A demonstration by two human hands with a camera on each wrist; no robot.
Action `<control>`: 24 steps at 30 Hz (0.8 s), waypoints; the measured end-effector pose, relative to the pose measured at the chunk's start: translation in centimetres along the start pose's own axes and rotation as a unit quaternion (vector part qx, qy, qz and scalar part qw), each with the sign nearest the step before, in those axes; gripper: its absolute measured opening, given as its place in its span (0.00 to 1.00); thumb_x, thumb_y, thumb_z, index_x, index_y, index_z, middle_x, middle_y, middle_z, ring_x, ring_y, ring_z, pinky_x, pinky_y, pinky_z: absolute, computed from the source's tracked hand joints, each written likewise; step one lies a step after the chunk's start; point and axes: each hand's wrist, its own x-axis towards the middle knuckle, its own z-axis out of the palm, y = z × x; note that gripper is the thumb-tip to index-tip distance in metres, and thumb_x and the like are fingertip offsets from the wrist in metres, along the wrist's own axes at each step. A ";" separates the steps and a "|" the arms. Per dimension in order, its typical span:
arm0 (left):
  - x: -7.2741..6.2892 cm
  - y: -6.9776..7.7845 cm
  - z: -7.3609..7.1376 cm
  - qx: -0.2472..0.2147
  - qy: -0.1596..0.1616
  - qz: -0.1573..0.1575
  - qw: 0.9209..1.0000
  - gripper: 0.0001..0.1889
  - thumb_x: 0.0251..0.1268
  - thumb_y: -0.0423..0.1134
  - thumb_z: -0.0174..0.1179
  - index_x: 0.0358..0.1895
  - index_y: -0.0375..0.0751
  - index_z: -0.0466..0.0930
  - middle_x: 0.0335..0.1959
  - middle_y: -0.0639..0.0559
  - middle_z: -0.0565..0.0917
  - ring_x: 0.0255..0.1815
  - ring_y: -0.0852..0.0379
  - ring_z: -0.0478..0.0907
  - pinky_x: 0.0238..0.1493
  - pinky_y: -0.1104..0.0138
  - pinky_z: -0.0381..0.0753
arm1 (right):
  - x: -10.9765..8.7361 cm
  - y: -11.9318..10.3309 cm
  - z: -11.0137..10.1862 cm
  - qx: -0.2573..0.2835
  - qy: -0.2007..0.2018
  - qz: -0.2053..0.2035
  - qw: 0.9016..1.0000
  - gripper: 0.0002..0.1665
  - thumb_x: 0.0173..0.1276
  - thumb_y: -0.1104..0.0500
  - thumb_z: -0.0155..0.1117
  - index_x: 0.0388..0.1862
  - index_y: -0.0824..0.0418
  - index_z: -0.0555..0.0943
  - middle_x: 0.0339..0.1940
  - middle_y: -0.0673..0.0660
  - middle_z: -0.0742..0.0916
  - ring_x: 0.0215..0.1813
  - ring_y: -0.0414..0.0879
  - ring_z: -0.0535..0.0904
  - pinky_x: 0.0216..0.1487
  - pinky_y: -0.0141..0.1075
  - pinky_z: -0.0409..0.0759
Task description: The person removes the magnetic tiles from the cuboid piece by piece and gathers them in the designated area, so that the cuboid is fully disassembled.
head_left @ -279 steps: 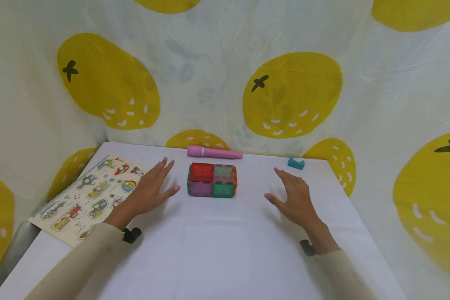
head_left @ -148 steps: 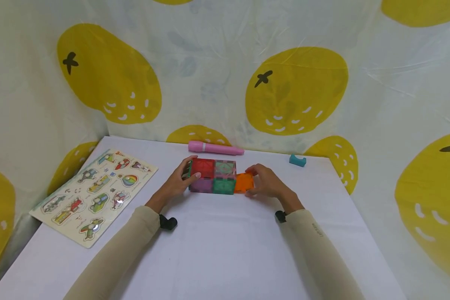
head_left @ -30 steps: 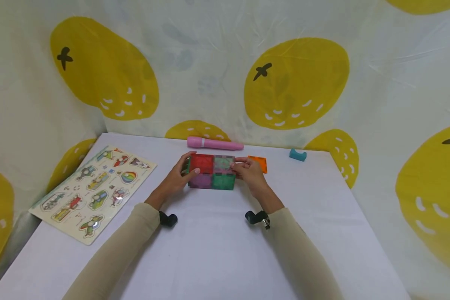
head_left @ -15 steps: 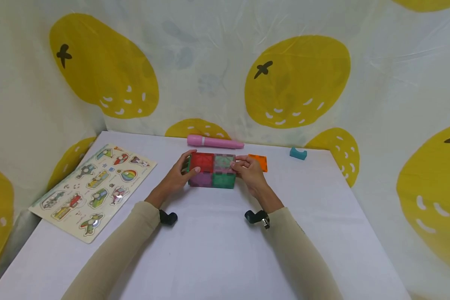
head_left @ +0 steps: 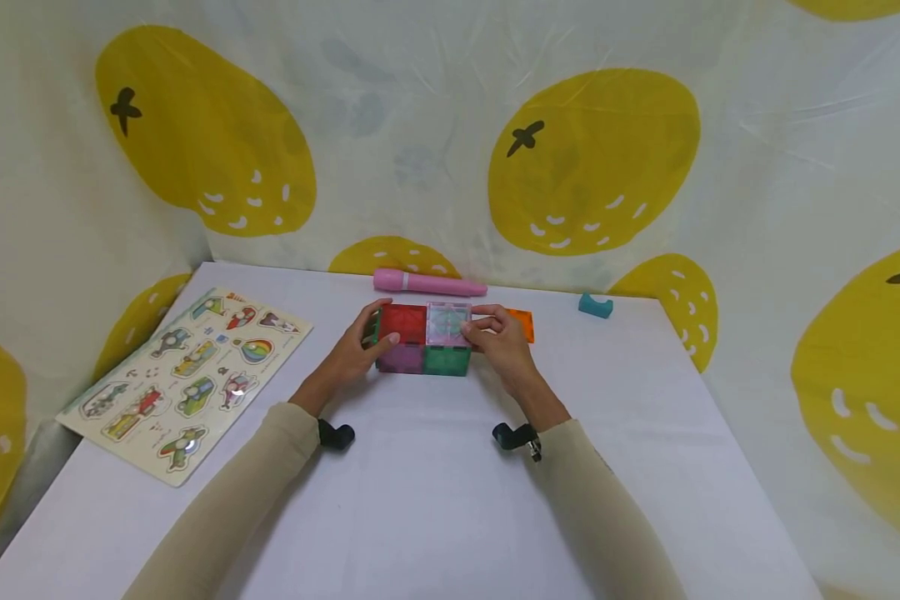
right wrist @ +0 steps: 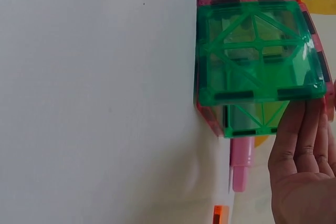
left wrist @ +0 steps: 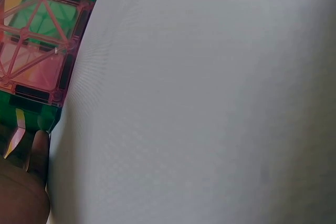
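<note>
on the table (head_left: 420, 500), near its far edge, stands the tile box (head_left: 401, 359). the left hand (head_left: 350, 355) curls round its left end; the right hand (head_left: 504, 343) pinches the pale top tile (head_left: 446, 322), brighter than moments ago, suggesting it is tilting loose.

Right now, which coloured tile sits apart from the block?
The orange tile, on the table past the right hand; the red tile, purple tile and green tiles are joined in the block.
</note>
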 end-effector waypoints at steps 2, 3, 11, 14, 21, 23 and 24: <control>0.0 0.0 0.0 0.004 0.002 -0.001 1.000 0.38 0.76 0.61 0.62 0.83 0.76 0.52 0.87 0.46 0.56 0.86 0.34 0.55 0.84 0.36 0.58 | -0.2 0.0 -0.4 -0.007 -0.007 -0.008 1.000 0.23 0.73 0.58 0.74 0.65 0.55 0.81 0.44 0.56 0.90 0.43 0.46 0.90 0.51 0.36 0.91; 0.0 0.0 0.0 0.005 0.002 -0.001 1.000 0.39 0.76 0.61 0.62 0.83 0.76 0.52 0.87 0.46 0.56 0.86 0.34 0.55 0.83 0.36 0.58 | -0.2 0.0 -0.6 -0.010 -0.011 -0.012 1.000 0.24 0.73 0.59 0.74 0.66 0.55 0.81 0.45 0.56 0.90 0.43 0.46 0.90 0.51 0.37 0.91; 0.0 0.1 0.0 0.008 0.004 0.003 1.000 0.39 0.76 0.60 0.62 0.83 0.75 0.52 0.87 0.46 0.57 0.86 0.33 0.55 0.83 0.36 0.58 | -1.1 -0.3 -1.5 -0.027 -0.016 -0.062 0.998 0.25 0.70 0.66 0.75 0.65 0.54 0.82 0.51 0.64 0.92 0.39 0.44 0.89 0.49 0.34 0.91; 0.0 0.1 0.0 0.010 0.003 0.009 1.000 0.39 0.77 0.59 0.62 0.84 0.73 0.51 0.87 0.45 0.57 0.86 0.33 0.56 0.83 0.36 0.59 | -1.4 -0.3 -1.6 -0.045 -0.011 -0.094 0.994 0.25 0.70 0.65 0.75 0.64 0.52 0.82 0.52 0.64 0.92 0.39 0.45 0.88 0.46 0.30 0.89; 0.0 0.1 0.0 0.005 0.001 0.019 1.000 0.38 0.79 0.57 0.61 0.84 0.72 0.52 0.86 0.44 0.57 0.85 0.33 0.56 0.83 0.36 0.59 | -2.2 -1.0 -1.6 -0.070 0.003 -0.160 0.985 0.25 0.70 0.65 0.75 0.64 0.51 0.83 0.49 0.61 0.93 0.41 0.50 0.88 0.43 0.29 0.88; 0.0 0.1 0.0 0.005 0.002 0.019 1.000 0.38 0.79 0.57 0.61 0.84 0.72 0.52 0.86 0.44 0.58 0.85 0.33 0.57 0.83 0.36 0.60 | -2.3 -1.2 -1.8 -0.077 0.011 -0.168 0.983 0.25 0.71 0.65 0.74 0.64 0.49 0.84 0.49 0.60 0.93 0.43 0.50 0.88 0.43 0.29 0.88; 0.0 0.1 0.0 0.005 0.003 0.020 1.000 0.38 0.78 0.57 0.61 0.84 0.72 0.52 0.86 0.44 0.58 0.85 0.33 0.57 0.83 0.36 0.60 | -2.3 -1.3 -1.9 -0.078 0.015 -0.171 0.982 0.25 0.71 0.65 0.74 0.64 0.49 0.84 0.50 0.60 0.93 0.44 0.50 0.88 0.44 0.29 0.88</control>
